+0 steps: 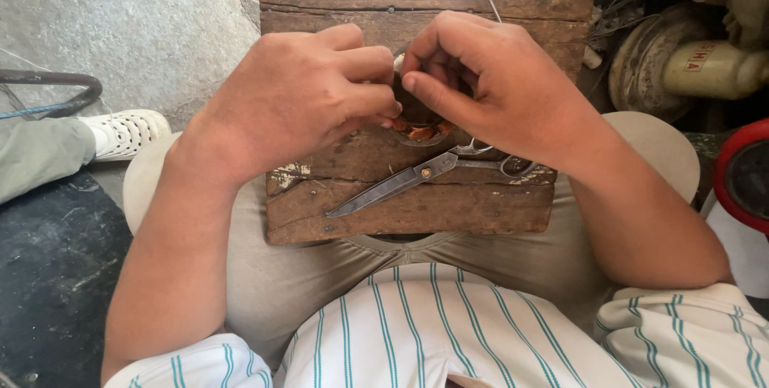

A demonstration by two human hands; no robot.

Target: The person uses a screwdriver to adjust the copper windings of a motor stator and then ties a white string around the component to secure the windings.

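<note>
A small dark round piece (pixel 416 120) with orange-brown edging sits pinched upright on the wooden block (pixel 416 196).

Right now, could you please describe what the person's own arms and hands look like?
Both forearms are bare, with no gloves, rings or watch visible on the left hand or right hand. Short white sleeves with thin teal stripes cover the upper arms.

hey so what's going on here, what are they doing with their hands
A seated person has a worn wooden block on their lap. Both hands, the left hand and right hand, pinch a small dark piece with orange bits above it. What it is, I cannot tell. Metal scissors lie untouched on the block.
</note>
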